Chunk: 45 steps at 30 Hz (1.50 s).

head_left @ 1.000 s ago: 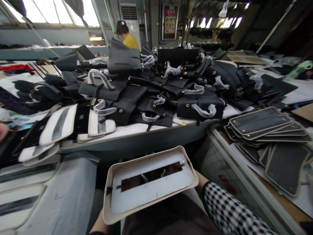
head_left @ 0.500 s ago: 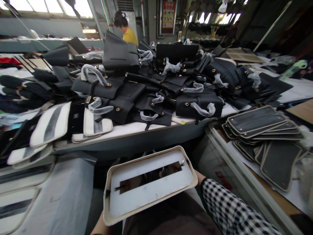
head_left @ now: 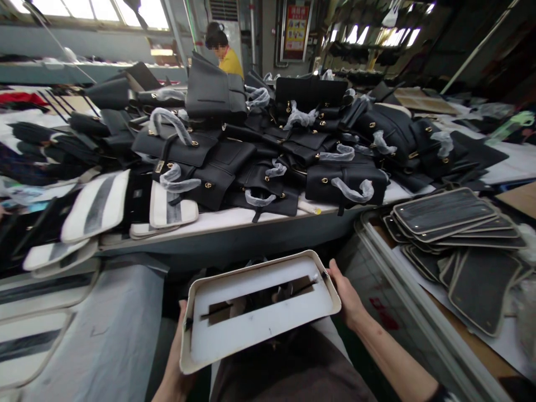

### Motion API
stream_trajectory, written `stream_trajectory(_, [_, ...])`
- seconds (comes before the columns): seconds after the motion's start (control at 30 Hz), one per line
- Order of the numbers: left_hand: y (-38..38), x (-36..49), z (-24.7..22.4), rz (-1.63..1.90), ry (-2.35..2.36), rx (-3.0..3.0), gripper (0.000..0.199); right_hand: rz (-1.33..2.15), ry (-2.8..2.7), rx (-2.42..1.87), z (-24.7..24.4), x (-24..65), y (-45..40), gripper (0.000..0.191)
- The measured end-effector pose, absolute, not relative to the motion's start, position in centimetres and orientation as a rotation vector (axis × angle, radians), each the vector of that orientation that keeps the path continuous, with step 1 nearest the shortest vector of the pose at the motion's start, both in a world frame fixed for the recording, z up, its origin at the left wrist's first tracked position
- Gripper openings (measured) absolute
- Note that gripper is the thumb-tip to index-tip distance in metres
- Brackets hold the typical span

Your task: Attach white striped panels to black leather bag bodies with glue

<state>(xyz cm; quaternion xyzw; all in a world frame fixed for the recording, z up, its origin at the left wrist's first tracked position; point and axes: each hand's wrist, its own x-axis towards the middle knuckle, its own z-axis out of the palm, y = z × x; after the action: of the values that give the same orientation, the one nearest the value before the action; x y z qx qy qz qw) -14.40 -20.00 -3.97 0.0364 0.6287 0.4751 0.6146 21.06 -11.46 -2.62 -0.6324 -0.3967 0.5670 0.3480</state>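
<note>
A rectangular cream band [head_left: 310, 258] stands as a shallow wall around a white board [head_left: 259, 329] with a long stepped slot cut through its middle. It is tilted above my lap, between both hands. My left hand [head_left: 176, 352] grips the left end from outside, the thumb up along the wall and the other fingers hidden behind and below. My right hand [head_left: 345, 293] presses the right end near a small dark clip-like piece, its palm against the outer side and some fingers out of sight. Through the slot, dark shapes show that I cannot make out.
Ahead, black handbags [head_left: 213, 100] with plastic-wrapped handles lie heaped on a long table [head_left: 234, 234]. At the right, dark panels with pale edges [head_left: 444, 209] are stacked on a bench. White-and-grey panels [head_left: 94, 206] lie at the left. A person in yellow [head_left: 230, 61] is at the back.
My right hand has come into view at the right end of the cream-banded board, its forearm now bare of the checked sleeve. My left hand shows higher along the left end. The view has turned slightly left.
</note>
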Motion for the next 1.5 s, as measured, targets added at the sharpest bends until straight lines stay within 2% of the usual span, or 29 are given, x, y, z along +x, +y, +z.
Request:
stream_trajectory(0.13, [-21.2,-14.7,-1.6,0.974,1.679,0.342,0.081,1.159,-1.434,-1.812,0.0,21.0,-12.5,0.053])
stream_trajectory(0.27, [-21.5,-15.7,1.0,0.634,1.992,0.989,0.073,0.938,-1.708,-2.032,1.4,20.8,-11.7,0.040])
stream_trajectory(0.37, [-21.0,-16.1,2.5,0.366,2.068,1.204,0.065,0.891,-1.798,-2.079,1.8,20.7,-11.1,0.036])
stream_trajectory(0.5, [-20.0,-16.2,3.3,0.313,2.100,1.365,0.046,0.879,-1.933,-2.102,2.4,20.7,-10.6,0.031])
stream_trajectory(0.6, [-19.4,-16.6,2.9,0.293,2.062,1.369,0.043,0.905,-2.023,-2.095,3.0,20.8,-10.0,0.027])
stream_trajectory(0.83, [-19.2,-17.4,2.0,0.072,1.976,1.392,0.050,1.074,-2.138,-2.022,3.8,21.2,-8.6,0.029])
stream_trajectory(1.0, [-19.1,-17.5,2.3,-0.073,1.933,1.667,0.060,0.982,-2.078,-2.030,3.1,20.7,-9.7,0.028])
stream_trajectory(1.13, [-17.3,-17.8,2.8,0.059,2.026,1.502,0.065,0.944,-2.052,-1.968,2.7,20.5,-9.2,0.037])
stream_trajectory(1.33, [-13.3,-18.7,3.2,0.138,1.855,1.723,0.046,0.961,-2.096,-1.817,2.1,20.4,-5.1,0.034])
stream_trajectory(1.5, [-11.9,-18.9,3.2,0.088,1.795,1.737,0.041,1.019,-2.100,-1.791,0.9,20.5,-3.2,0.036])
